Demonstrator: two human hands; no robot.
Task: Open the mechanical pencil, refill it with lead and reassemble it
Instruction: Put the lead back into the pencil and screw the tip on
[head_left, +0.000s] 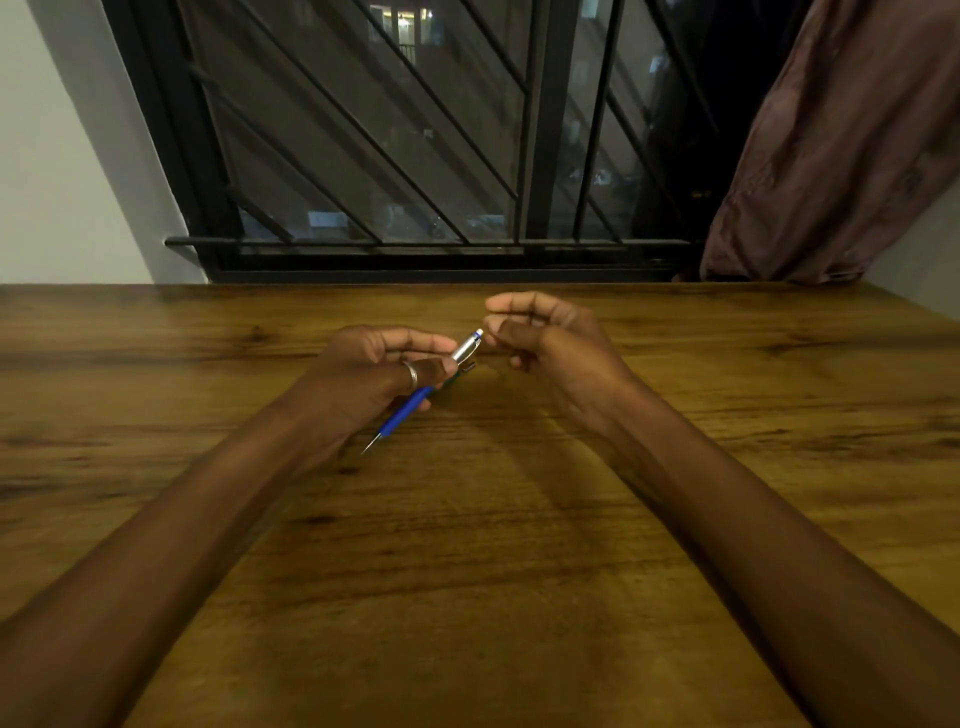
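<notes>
Setting: a person's two bare forearms reach forward over a wooden bench (519, 545), towards its far edge, which meets a barred window (415, 156); a curtain (841, 145) hangs at the far right corner.
Pencil: the mechanical pencil (410, 408) is held in the air just above the bench, near the middle of its far half, tilted with its metal tip pointing down and towards the person and its silver cap end (470, 345) pointing up and away.
Left hand: the left hand (374, 374) is closed around the pencil's barrel, thumb on top, a ring on one finger; this probably steadies the body so the other hand can work on the top.
Right hand: the right hand (540, 338) is curled, thumb and fingertips drawn together right at the cap end; whether they actually pinch the cap or something tiny cannot be told.
Pose: both wrists are raised off the bench and both hands angle inwards to meet.
Likely step: opening or closing the top end, judging by the grip.
Lead: no refill lead or case is visible.
</notes>
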